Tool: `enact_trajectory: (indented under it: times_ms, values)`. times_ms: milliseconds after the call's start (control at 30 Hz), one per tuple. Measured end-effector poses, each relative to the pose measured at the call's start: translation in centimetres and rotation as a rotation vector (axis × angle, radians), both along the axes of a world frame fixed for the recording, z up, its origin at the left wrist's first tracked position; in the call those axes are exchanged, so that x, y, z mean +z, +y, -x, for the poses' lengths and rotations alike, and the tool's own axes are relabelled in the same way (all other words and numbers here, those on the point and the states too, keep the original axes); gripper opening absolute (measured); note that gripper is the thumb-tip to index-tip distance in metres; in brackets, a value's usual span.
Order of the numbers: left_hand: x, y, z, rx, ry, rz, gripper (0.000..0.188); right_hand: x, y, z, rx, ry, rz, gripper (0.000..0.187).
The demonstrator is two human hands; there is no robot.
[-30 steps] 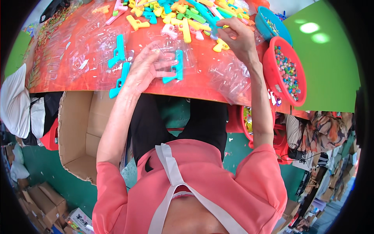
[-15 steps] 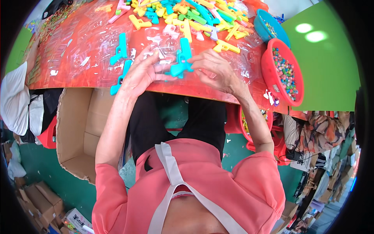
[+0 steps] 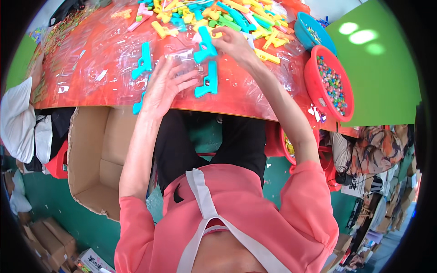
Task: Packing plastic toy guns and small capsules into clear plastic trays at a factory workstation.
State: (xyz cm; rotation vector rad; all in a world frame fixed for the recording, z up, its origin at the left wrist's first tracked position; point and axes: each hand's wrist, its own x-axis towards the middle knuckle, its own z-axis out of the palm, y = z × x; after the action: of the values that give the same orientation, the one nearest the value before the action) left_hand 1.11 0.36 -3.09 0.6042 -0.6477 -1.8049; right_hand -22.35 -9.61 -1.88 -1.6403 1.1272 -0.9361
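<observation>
My right hand (image 3: 234,45) reaches over the red table, fingertips closed at the edge of a blue toy gun (image 3: 205,45). Just below it, another blue toy gun (image 3: 207,81) lies by itself on the table. My left hand (image 3: 165,88) hovers over the table with its fingers spread and nothing in them. Left of that hand are two more blue toy guns; the upper toy gun (image 3: 142,61) is in full view, while the lower toy gun (image 3: 138,105) is mostly hidden by my wrist.
A pile of colourful toy guns (image 3: 232,16) covers the far side. Clear plastic packaging (image 3: 102,63) is strewn across the left. A red basin of small colourful pieces (image 3: 311,79) and a blue basin (image 3: 302,29) stand at the right. Below the table's left edge is a cardboard box (image 3: 86,154).
The blue toy gun from my right hand now lies on the table. My right hand has moved farther away to another blue one. My left hand stays spread, slightly lower.
</observation>
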Motion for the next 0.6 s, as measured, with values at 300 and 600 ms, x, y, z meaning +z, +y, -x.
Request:
enact_trajectory:
  times_ms: [300,600]
  values:
    - [0.5,4.7,0.9,0.176,-0.289,-0.019,0.074,2.9,-5.0,3.2,-0.041,0.375,0.583,0.019]
    - [-1.7,6.9,8.4,-0.24,-0.17,-0.056,0.063,4.1,14.6,18.6,-0.559,0.742,0.245,0.041]
